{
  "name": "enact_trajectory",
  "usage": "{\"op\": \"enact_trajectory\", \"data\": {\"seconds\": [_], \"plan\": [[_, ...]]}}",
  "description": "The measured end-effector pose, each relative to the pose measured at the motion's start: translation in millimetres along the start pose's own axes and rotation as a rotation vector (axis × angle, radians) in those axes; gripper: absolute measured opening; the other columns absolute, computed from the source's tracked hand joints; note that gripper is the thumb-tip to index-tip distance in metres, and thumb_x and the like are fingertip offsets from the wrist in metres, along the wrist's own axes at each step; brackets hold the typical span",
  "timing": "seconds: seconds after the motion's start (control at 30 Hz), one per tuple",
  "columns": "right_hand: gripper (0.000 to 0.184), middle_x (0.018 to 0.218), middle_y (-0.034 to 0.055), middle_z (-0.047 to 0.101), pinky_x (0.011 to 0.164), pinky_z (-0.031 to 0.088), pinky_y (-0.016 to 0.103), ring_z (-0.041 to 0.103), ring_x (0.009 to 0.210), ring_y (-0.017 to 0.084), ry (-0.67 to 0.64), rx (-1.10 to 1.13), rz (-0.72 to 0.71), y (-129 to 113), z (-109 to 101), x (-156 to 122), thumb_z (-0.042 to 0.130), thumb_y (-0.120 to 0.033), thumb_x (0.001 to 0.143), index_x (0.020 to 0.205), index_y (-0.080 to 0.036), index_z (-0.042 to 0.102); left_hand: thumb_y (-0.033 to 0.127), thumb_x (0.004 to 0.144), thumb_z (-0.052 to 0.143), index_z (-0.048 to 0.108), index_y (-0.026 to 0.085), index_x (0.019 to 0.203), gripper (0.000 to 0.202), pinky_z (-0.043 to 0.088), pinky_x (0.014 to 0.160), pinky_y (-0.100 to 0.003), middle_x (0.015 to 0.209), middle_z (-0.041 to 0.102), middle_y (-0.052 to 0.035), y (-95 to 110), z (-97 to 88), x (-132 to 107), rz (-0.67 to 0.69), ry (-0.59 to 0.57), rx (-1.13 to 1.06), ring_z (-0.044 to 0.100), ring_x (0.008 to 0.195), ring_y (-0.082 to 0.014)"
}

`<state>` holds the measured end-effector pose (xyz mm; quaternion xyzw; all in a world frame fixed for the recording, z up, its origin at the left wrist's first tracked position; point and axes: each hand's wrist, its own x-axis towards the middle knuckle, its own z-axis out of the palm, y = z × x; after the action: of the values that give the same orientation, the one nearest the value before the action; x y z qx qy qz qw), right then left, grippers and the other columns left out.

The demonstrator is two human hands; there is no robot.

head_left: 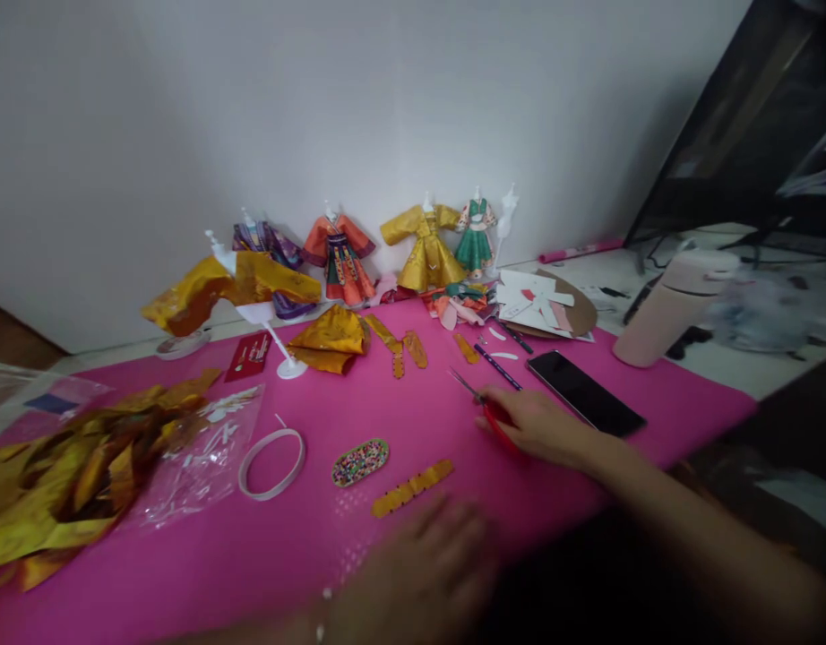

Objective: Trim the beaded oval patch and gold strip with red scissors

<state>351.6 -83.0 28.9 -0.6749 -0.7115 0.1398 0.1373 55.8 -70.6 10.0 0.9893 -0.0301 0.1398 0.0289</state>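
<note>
My right hand (pixel 530 423) lies on the pink mat (pixel 359 537), closed around the red handles of a pair of scissors (pixel 484 405) whose blades point up and left. My left hand (pixel 423 573) is at the near edge, smeared by motion, fingers loosely spread just below a gold paper strip (pixel 413 488). An oval beaded piece (pixel 360 461) lies left of that strip. A white ring of tape (pixel 271 462) sits further left.
A black phone (pixel 585 391) lies right of my right hand, with a pen (pixel 497 366) beside it. Small paper dresses on stands (pixel 426 242) line the wall. Gold paper scraps (pixel 56 484) and a plastic bag (pixel 198 466) fill the left. A pink tumbler (pixel 668 309) lies right.
</note>
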Motion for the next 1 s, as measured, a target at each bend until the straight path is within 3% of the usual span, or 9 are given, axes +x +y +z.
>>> {"op": "enact_trajectory", "data": {"seconds": [0.07, 0.1, 0.2, 0.27, 0.37, 0.57, 0.83, 1.0], "plan": [[0.034, 0.137, 0.0105, 0.071, 0.093, 0.063, 0.048, 0.073, 0.109, 0.026, 0.011, -0.009, -0.006, 1.2, 0.1, 0.4, 0.072, -0.042, 0.109, 0.138, -0.023, 0.069, 0.029, 0.116, 0.054, 0.055, 0.024, 0.159, 0.044, 0.054, 0.120, -0.051, 0.162, 0.065, -0.0135, 24.7, 30.8, -0.2, 0.050, -0.091, 0.084, 0.065, 0.145, -0.0325], [0.034, 0.137, 0.0105, 0.071, 0.093, 0.063, 0.048, 0.073, 0.110, 0.026, 0.016, -0.014, -0.011, 1.8, 0.6, 0.1, 0.072, -0.042, 0.109, 0.138, -0.023, 0.069, 0.032, 0.115, 0.057, 0.055, 0.024, 0.161, 0.047, 0.053, 0.121, -0.053, 0.166, 0.060, -0.0134, 30.7, 43.5, 1.6, 0.006, -0.122, 0.101, 0.061, 0.150, -0.0335], [0.034, 0.135, 0.0101, 0.072, 0.092, 0.064, 0.047, 0.074, 0.107, 0.025, 0.029, -0.026, -0.038, 5.0, 3.7, -1.7, 0.072, -0.042, 0.109, 0.137, -0.023, 0.069, 0.031, 0.114, 0.061, 0.061, 0.028, 0.160, 0.046, 0.051, 0.120, -0.053, 0.171, 0.055, -0.0076, 33.6, 60.2, 8.4, -0.078, -0.139, 0.169, 0.056, 0.154, -0.0323], [0.033, 0.131, 0.0094, 0.073, 0.089, 0.064, 0.046, 0.074, 0.103, 0.024, 0.037, -0.032, -0.061, 8.8, 6.9, -2.3, 0.071, -0.042, 0.109, 0.135, -0.022, 0.070, 0.030, 0.117, 0.055, 0.057, 0.030, 0.163, 0.046, 0.049, 0.119, -0.048, 0.173, 0.053, -0.0041, 31.5, 55.1, 11.8, -0.068, -0.166, 0.212, 0.057, 0.153, -0.0287], [0.031, 0.124, 0.0080, 0.075, 0.088, 0.064, 0.045, 0.074, 0.098, 0.023, 0.053, -0.042, -0.096, 16.1, 12.5, -1.0, 0.070, -0.043, 0.110, 0.133, -0.022, 0.071, 0.030, 0.119, 0.051, 0.053, 0.028, 0.167, 0.048, 0.048, 0.118, -0.044, 0.172, 0.055, -0.0073, 29.9, 40.5, 15.0, -0.108, -0.183, 0.230, 0.060, 0.149, -0.0289], [0.028, 0.107, 0.0087, 0.080, 0.086, 0.063, 0.045, 0.079, 0.095, 0.027, 0.071, -0.061, -0.139, 25.8, 19.5, 2.9, 0.061, -0.036, 0.112, 0.134, -0.022, 0.071, 0.032, 0.117, 0.052, 0.047, 0.019, 0.169, 0.054, 0.040, 0.130, -0.043, 0.178, 0.045, -0.0097, 24.2, 31.9, 17.4, -0.173, -0.242, 0.057, 0.048, 0.162, -0.0295], [0.030, 0.121, 0.0074, 0.075, 0.086, 0.064, 0.044, 0.074, 0.096, 0.022, 0.049, -0.091, -0.122, 28.2, 21.8, 10.0, 0.069, -0.043, 0.111, 0.132, -0.022, 0.071, 0.034, 0.102, 0.074, 0.034, 0.010, 0.174, 0.086, 0.023, 0.142, -0.051, 0.184, 0.030, -0.0161, 9.0, 17.5, 15.6, -0.154, -0.317, -0.259, 0.030, 0.170, -0.0355], [0.035, 0.119, 0.0070, 0.076, 0.085, 0.064, 0.044, 0.075, 0.094, 0.022, 0.099, -0.098, -0.141, 33.5, 28.8, 10.8, 0.069, -0.046, 0.111, 0.136, -0.022, 0.070, 0.043, 0.104, 0.069, 0.039, 0.007, 0.172, 0.083, 0.031, 0.138, -0.052, 0.182, 0.035, -0.0205, -2.6, 14.8, 17.0, -0.049, -0.313, -0.225, 0.036, 0.168, -0.0375]]}}
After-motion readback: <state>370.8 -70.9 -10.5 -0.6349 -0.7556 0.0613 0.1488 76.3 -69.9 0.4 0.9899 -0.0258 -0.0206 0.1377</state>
